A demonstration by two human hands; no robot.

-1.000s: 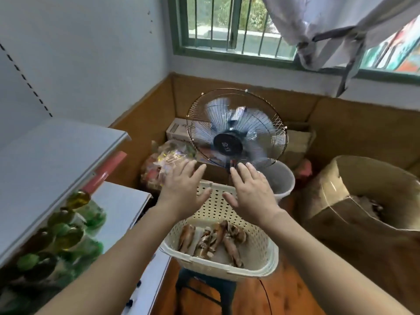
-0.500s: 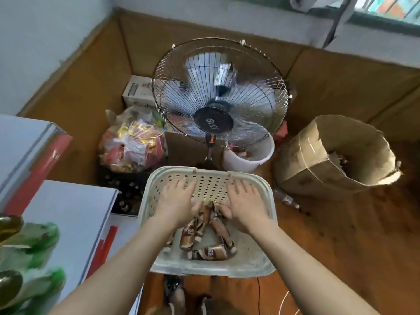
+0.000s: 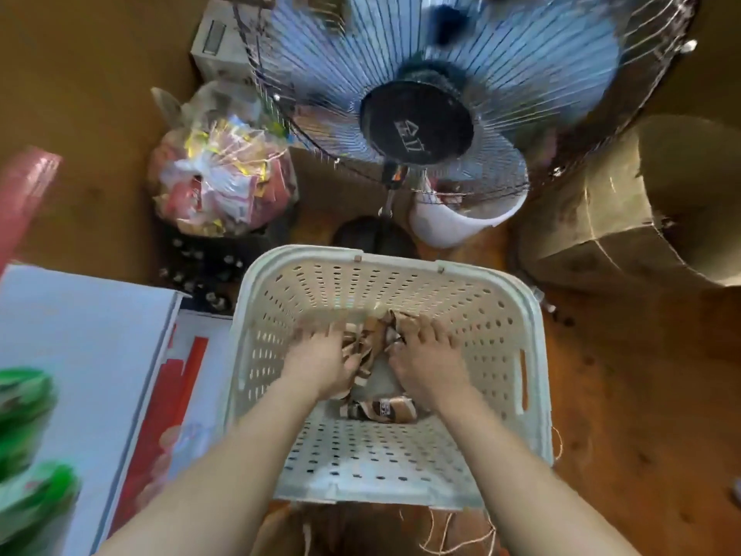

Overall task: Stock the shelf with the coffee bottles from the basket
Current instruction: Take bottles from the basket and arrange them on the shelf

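Observation:
A cream perforated basket sits below me with several brown coffee bottles piled at its bottom. My left hand and my right hand are both deep in the basket. Each lies on the pile with fingers bent down around a bottle, thumbs facing each other. The bottles under my palms are mostly hidden. One more coffee bottle lies on its side, free, just near of my hands. The white shelf board is to the left of the basket.
Green bottles stand on the shelf at the far left. A running standing fan is right behind the basket, beside a white bucket. A cardboard box lies to the right, and a bag of snacks sits at the back left.
My head has tilted down and closer to the basket. Both hands dropped from above the rim into the basket and closed onto the coffee bottles.

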